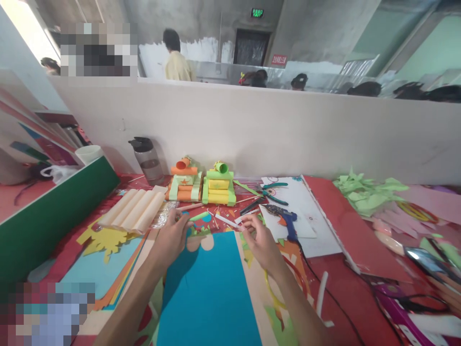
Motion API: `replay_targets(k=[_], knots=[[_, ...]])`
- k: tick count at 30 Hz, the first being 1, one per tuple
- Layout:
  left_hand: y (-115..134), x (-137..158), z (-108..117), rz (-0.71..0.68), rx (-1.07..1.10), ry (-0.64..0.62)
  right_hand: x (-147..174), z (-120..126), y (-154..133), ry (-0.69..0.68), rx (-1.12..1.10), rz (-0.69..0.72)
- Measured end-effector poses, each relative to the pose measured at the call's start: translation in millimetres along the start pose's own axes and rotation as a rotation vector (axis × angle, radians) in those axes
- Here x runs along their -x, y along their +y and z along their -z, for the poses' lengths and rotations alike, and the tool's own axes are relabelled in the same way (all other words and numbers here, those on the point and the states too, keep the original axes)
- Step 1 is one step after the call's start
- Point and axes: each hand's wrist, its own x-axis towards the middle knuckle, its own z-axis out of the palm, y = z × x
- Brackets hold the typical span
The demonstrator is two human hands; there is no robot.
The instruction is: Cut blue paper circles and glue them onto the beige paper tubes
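Note:
My left hand (176, 233) is closed round a slim light-green pen-like stick (199, 216), its tip pointing right. In my right hand (258, 235), thumb and fingers pinch a thin white stick (227, 220) that points left toward the green one. The two tips are close together; whether they touch is hard to tell. Below both hands lies a large blue sheet (212, 288). Just beyond them stand two rolled-paper models, one orange (185, 181) and one yellow-green (219, 184).
Left are cream paper rolls (135, 209), coloured sheets (99, 269), a bottle (147, 158) and a green board (54, 206). On the right, a blue glue gun (288, 218), teal-handled pliers (275, 192), a black cord and green paper scraps (367, 192) lie about. A low partition (252, 125) runs behind.

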Motion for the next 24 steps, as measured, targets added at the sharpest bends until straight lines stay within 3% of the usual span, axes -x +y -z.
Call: replay_targets(k=[4, 11, 16, 24], knots=[[-2, 0, 3, 0.070, -0.012, -0.079, -1, 1, 0, 0.015, 0.029, 0.019], [0, 3, 2, 0.087, -0.061, -0.093, -3, 5, 1, 0.008, 0.082, 0.000], [3, 2, 2, 0.139, -0.138, -0.108, -6, 23, 10, 0.050, 0.270, -0.035], [0, 2, -3, 0.137, -0.127, -0.099, 9, 55, 12, -0.232, 0.740, -0.186]])
